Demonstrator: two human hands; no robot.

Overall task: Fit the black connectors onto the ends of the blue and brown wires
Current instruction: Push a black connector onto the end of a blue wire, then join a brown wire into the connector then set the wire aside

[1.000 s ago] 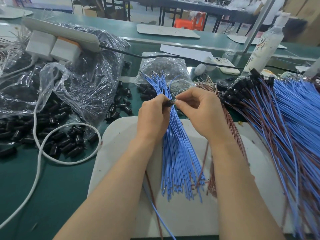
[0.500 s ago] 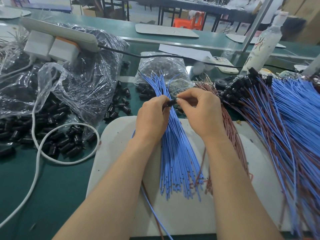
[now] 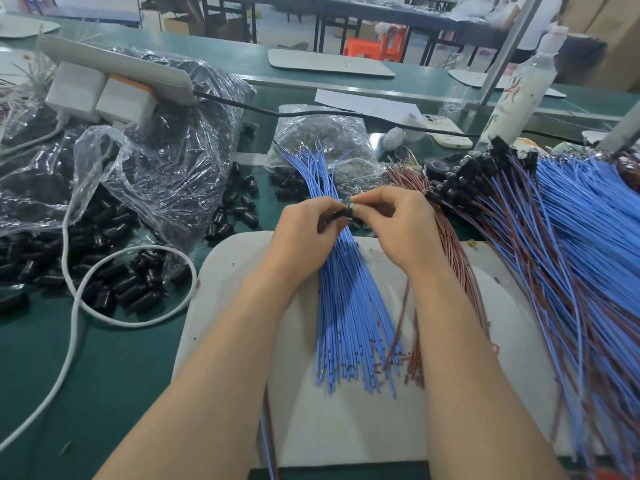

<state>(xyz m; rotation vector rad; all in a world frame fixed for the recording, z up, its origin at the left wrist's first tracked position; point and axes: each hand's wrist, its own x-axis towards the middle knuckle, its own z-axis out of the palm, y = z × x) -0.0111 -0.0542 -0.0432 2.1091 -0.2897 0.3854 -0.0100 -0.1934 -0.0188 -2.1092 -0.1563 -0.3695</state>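
A white mat [image 3: 242,271] lies under my wrists, with blue wires [image 3: 346,306] fanned beneath my hands and brown wires [image 3: 453,244] just right of them. My left hand [image 3: 304,233] and right hand [image 3: 398,226] pinch one black connector [image 3: 343,213] between their fingertips. Beyond them sits a clear bag [image 3: 322,133]

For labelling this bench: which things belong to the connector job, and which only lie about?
Job: black connector held between left hand and right hand; blue wires; brown wires; loose connectors; finished bundle.
Lying about: power strip; phone; bottle; white cable.
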